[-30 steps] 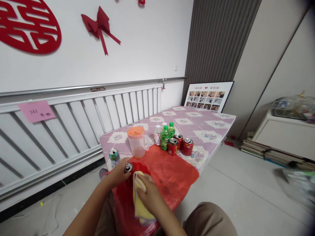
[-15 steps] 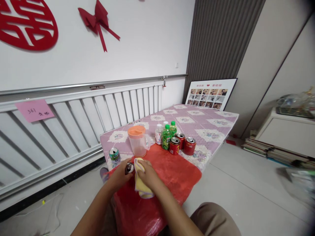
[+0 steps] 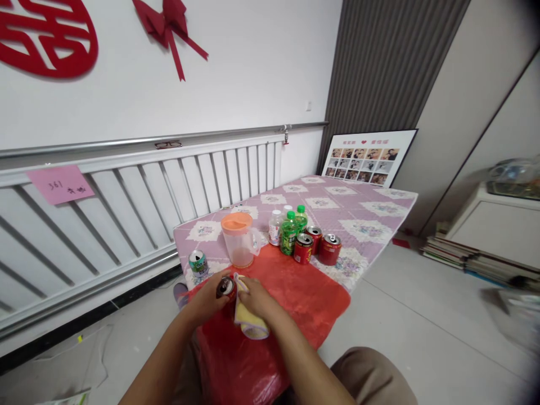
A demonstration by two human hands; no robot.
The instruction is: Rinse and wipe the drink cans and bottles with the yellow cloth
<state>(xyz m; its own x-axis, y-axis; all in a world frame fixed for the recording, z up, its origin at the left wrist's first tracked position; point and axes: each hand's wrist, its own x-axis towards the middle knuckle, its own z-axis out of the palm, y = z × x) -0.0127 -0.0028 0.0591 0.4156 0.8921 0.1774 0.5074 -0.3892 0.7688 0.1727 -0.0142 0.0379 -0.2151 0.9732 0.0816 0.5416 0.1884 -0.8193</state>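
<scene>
My left hand [image 3: 210,298] is wrapped round a dark red drink can [image 3: 226,287] with its opened top facing up. My right hand [image 3: 254,297] grips a yellow cloth [image 3: 248,320] with a pale purple edge, close against the can's right side. Both are above a red plastic sheet [image 3: 291,289] spread over the near end of the table. Just beyond my hands stands a clear pitcher [image 3: 238,247] with an orange lid. A green and white can [image 3: 198,263] is upright to the left of it.
Several bottles, among them a green-capped bottle [image 3: 289,233], stand beside red cans [image 3: 329,250] right of the pitcher. A purple patterned cloth [image 3: 320,202] covers the table. A white radiator [image 3: 169,194] runs along the wall; a photo board [image 3: 369,157] leans behind the table.
The view has shifted slightly. The cloth has moved a little down and folded over beside the can, whose top shows more plainly. Both hands keep their hold.
</scene>
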